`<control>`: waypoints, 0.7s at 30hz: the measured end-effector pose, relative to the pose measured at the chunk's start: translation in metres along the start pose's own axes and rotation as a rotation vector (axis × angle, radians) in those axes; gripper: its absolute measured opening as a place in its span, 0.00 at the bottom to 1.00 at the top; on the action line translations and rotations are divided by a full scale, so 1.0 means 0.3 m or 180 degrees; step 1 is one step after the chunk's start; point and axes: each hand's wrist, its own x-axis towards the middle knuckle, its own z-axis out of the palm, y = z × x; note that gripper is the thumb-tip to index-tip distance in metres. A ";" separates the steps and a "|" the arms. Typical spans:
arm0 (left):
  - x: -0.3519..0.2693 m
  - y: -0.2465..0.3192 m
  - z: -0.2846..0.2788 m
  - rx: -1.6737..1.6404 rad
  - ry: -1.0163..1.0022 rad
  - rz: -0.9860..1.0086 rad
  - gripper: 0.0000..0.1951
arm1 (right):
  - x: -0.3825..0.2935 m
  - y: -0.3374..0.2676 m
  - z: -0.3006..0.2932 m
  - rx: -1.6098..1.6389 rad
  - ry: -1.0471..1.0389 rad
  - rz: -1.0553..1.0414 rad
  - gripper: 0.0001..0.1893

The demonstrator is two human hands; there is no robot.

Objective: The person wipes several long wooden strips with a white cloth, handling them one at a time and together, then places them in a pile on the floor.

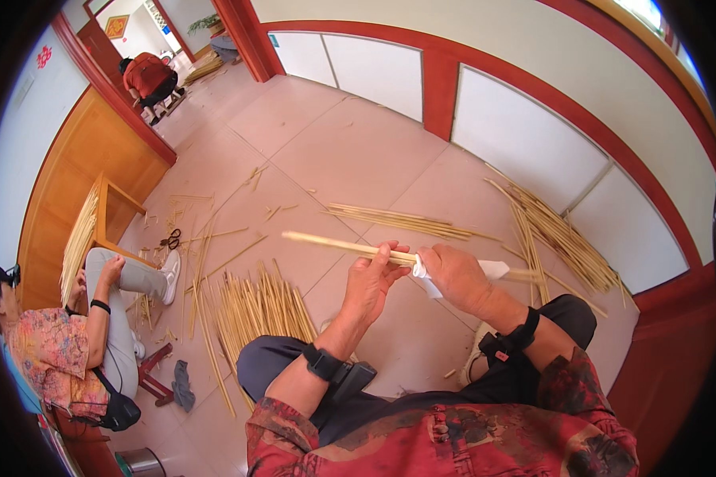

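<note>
My left hand (371, 279) pinches pale dried plant stalks (334, 243) between thumb and fingers; whether it is one stalk or a small bunch is hard to tell. Just to the right, my right hand (458, 277) is closed around a white cloth (493, 269) wrapped about the same stalks. Their blurred far end sticks out beyond the cloth on the right. The held length lies nearly level above the tiled floor, in front of my knees. Below and left of my left hand, a thick layer of cut stalks (262, 304) lies by my knee.
Loose stalks (406, 222) lie ahead, and a larger pile (558, 232) rests along the right wall. Black-handled scissors (171, 239) sit among scraps at left. A seated person (53, 352) is beside a wooden frame (102, 217) bearing stalks. Another person (149, 77) crouches near the doorway.
</note>
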 end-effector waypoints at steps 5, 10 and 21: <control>0.008 0.018 0.001 -0.0094 -0.0042 0.0144 0.13 | 0.002 0.008 0.019 0.0127 0.0168 0.0041 0.11; 0.019 0.083 -0.034 0.0071 0.0067 0.0440 0.12 | -0.038 0.117 0.035 0.0158 0.0058 0.0049 0.10; 0.006 0.210 -0.037 0.0012 -0.0058 0.0889 0.11 | -0.137 0.307 -0.161 0.0066 -0.0311 0.0806 0.07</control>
